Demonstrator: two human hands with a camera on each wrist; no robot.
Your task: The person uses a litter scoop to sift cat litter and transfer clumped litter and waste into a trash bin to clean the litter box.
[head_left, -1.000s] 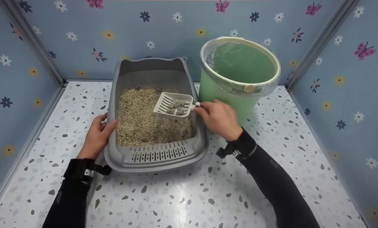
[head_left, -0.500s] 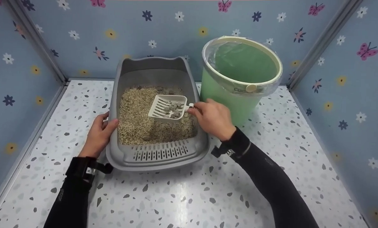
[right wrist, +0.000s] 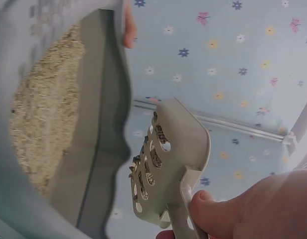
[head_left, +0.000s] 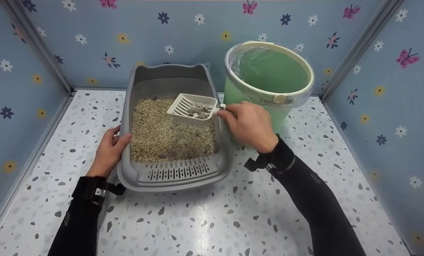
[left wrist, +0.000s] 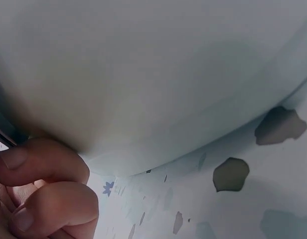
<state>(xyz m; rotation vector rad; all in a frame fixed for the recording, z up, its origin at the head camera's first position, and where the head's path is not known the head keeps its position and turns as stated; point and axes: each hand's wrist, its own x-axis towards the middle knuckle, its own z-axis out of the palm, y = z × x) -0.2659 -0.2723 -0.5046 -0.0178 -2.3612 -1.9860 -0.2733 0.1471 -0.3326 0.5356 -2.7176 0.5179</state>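
Note:
A white slotted litter scoop [head_left: 183,106] is held over the litter box by my right hand [head_left: 251,122], which pinches its short handle. Several greyish clumps [head_left: 199,109] lie in the scoop, and the right wrist view shows them through the slots of the scoop [right wrist: 176,144]. Below it, the grey litter box [head_left: 176,179] holds tan pellet litter [head_left: 155,131], with darker patches. My left hand [head_left: 110,151] grips the box's left wall, its thumb on the rim. In the left wrist view the fingers [left wrist: 59,204] are curled beside the box's outer wall [left wrist: 143,99].
A green bin [head_left: 254,96] with a cream rim and a clear liner stands right of the box, behind my right hand. Both rest on a white speckled surface [head_left: 183,224]. Blue flowered panels [head_left: 183,32] with grey metal edges enclose the back and sides.
My right hand has shifted the scoop left, then back up and right, with the clumps still in it. Pale pellets now cover more of the dark patch below. My left hand stays on the rim.

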